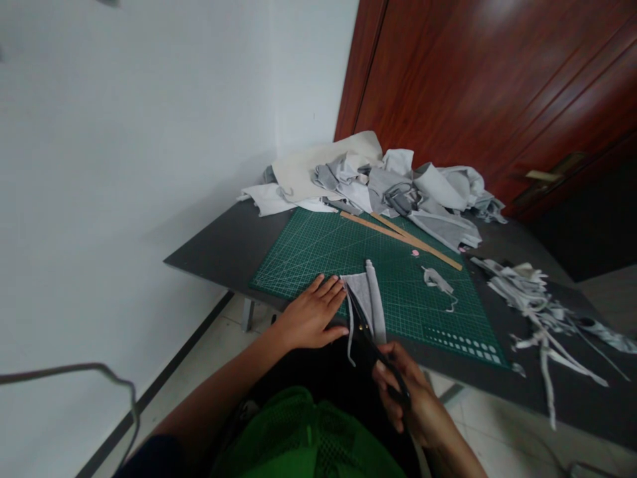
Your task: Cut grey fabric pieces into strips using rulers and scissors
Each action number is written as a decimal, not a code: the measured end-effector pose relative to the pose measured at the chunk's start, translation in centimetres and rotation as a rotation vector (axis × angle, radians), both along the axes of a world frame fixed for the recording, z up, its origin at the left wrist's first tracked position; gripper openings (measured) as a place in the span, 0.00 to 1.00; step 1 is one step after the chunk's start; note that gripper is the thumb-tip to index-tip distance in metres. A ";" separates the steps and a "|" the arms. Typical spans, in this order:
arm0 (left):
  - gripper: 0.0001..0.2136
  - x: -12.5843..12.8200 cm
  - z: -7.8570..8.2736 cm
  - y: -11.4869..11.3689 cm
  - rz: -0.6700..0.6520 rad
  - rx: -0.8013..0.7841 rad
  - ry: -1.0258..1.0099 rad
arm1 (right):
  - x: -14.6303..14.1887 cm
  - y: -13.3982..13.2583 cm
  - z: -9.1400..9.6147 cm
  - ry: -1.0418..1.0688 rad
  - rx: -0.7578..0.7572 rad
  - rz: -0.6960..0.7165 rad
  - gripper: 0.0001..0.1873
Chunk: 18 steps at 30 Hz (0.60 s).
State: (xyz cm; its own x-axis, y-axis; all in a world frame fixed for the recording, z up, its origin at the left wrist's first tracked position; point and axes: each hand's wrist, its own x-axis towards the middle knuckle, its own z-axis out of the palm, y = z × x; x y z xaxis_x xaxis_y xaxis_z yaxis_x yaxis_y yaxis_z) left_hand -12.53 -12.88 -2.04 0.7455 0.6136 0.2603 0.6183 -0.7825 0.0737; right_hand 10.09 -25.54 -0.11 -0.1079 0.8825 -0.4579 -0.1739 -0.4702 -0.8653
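My right hand (405, 385) is closed round the handles of black scissors (367, 335), whose blades point up and away at the edge of a grey piece of fabric (364, 289). A narrow strip (350, 332) hangs from the fabric's left side, over the table's front edge. The fabric's right side is rolled or folded into a long tube. My left hand (316, 317) lies flat, palm down, at the front of the green cutting mat (303, 249). Its fingers are stretched out, and the fingertips touch the top of the strip beside the blade tips.
Two wooden rulers (423, 247) cross on the mat. Behind them lies a heap of grey and white cloth (358, 179). A small fabric scrap (438, 281) sits on the mat's right, with a pile of cut strips (522, 292) beyond. A wall (149, 133) stands left, a wooden door (472, 86) behind.
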 end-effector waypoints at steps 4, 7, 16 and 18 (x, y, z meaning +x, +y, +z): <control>0.36 0.0 0.1 0.0 -0.003 -0.006 -0.007 | -0.4 0.7 0.0 -0.020 0.020 0.016 0.33; 0.36 0.0 0.0 0.0 0.004 -0.007 -0.006 | -0.7 1.0 0.0 -0.047 0.041 0.041 0.32; 0.37 0.0 0.0 -0.1 0.011 0.003 0.002 | 0.1 1.5 0.6 -0.103 0.046 0.090 0.33; 0.37 0.0 0.0 -0.1 0.008 0.001 0.001 | 0.2 1.7 0.8 -0.097 0.024 0.096 0.33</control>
State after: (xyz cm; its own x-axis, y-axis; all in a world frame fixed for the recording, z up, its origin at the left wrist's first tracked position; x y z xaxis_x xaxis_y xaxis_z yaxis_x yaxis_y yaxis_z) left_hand -12.51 -12.95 -2.00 0.7411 0.6192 0.2596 0.6245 -0.7777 0.0724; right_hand 10.28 -23.88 0.73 -0.1487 0.8812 -0.4487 -0.0444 -0.4592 -0.8872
